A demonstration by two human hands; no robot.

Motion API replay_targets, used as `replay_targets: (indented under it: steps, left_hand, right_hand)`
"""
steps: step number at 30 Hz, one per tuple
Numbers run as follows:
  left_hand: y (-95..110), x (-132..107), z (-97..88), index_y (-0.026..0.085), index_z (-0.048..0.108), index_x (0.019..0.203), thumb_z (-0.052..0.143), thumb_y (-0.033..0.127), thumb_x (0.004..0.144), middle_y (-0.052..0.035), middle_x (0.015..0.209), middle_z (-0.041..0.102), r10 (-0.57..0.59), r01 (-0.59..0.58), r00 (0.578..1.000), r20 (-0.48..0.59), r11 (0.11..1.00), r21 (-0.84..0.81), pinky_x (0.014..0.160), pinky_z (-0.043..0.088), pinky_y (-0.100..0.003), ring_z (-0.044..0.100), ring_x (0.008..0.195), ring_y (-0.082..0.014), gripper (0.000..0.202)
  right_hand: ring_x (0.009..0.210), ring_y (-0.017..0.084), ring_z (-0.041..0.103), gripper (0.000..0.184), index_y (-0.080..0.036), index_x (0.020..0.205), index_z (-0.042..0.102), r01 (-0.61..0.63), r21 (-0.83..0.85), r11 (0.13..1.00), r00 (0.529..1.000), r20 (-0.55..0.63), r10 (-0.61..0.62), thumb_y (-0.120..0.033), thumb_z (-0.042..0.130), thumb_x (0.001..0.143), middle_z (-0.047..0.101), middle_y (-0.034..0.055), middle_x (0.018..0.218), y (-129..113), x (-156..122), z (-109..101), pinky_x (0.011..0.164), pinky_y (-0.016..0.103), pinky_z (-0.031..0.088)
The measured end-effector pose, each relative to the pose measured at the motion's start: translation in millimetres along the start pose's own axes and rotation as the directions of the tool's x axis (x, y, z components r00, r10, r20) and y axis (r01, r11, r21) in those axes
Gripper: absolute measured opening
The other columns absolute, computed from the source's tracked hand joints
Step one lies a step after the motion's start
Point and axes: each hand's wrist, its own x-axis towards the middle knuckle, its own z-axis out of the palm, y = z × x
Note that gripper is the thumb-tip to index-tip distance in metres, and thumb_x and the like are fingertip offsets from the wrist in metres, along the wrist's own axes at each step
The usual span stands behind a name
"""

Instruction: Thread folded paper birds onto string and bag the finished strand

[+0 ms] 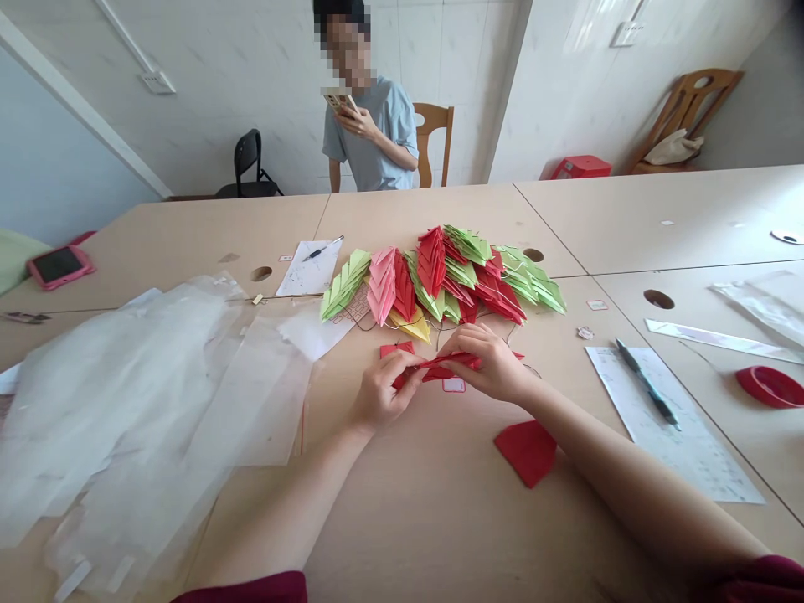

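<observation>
My left hand (382, 387) and my right hand (490, 362) are both pinched on a folded strip of red paper (443, 365) held just above the table (433, 502). Just beyond my hands lies a pile of folded paper pieces (440, 276) in green, pink, red and yellow, strung on thin thread. A loose red paper square (526, 450) lies flat by my right forearm. Another red piece (395, 348) sits behind my left hand.
Clear plastic sleeves (138, 402) cover the table's left side. A printed sheet with a pen (646, 387) lies to the right, next to a red lid (770, 385). A second sheet with a pen (314, 265) and a pink tablet (59, 265) lie further back. A person holding a phone (368, 126) sits across the table.
</observation>
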Motion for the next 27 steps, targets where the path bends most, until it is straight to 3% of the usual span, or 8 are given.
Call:
replay_targets:
  steps: [6,11,22,27]
  left_hand:
    - [9,2,3.5,0.019,0.062,0.091,0.058,0.017,0.088,-0.0029,0.081,0.065,0.024,-0.025,0.999,0.024,0.997,0.074,0.071,0.048,-0.028,0.058,0.074,-0.0147,0.005]
    - [11,4,3.4,0.019,0.060,0.082,0.057,0.019,0.089,-0.0006,0.076,0.062,-0.102,0.101,0.994,-0.025,0.994,-0.029,0.070,0.046,-0.027,0.056,0.071,-0.0133,0.008]
    - [-4,2,2.6,0.019,0.066,0.081,0.064,0.028,0.086,-0.0041,0.080,0.066,-0.194,0.192,0.981,-0.025,0.979,-0.071,0.076,0.049,-0.033,0.059,0.083,-0.0188,0.010]
    - [-2,4,2.8,0.019,0.063,0.074,0.063,0.028,0.087,-0.0023,0.072,0.061,-0.185,0.184,0.983,0.003,0.980,-0.076,0.069,0.046,-0.030,0.056,0.074,-0.0167,0.016]
  right_hand:
    - [0.078,0.017,0.058,0.007,-0.021,0.086,0.061,0.010,0.014,1.000,1.000,0.014,-0.011,-0.016,0.057,0.088,0.068,0.0021,0.083,-14,0,4,0.081,0.036,0.043]
    - [0.075,0.016,0.057,0.011,-0.021,0.084,0.059,-0.032,0.047,0.998,0.999,-0.029,0.033,-0.011,0.055,0.085,0.065,0.0017,0.081,-9,-2,6,0.079,0.034,0.044]
    - [0.074,0.017,0.057,0.014,-0.021,0.082,0.057,-0.130,0.175,0.976,0.988,-0.055,0.142,-0.021,0.048,0.093,0.065,0.0029,0.081,-8,-3,5,0.075,0.034,0.045]
    - [0.078,0.017,0.059,0.007,-0.021,0.088,0.060,-0.193,0.226,0.955,0.980,-0.002,0.198,-0.026,0.056,0.090,0.065,0.0035,0.086,-13,-2,6,0.072,0.030,0.047]
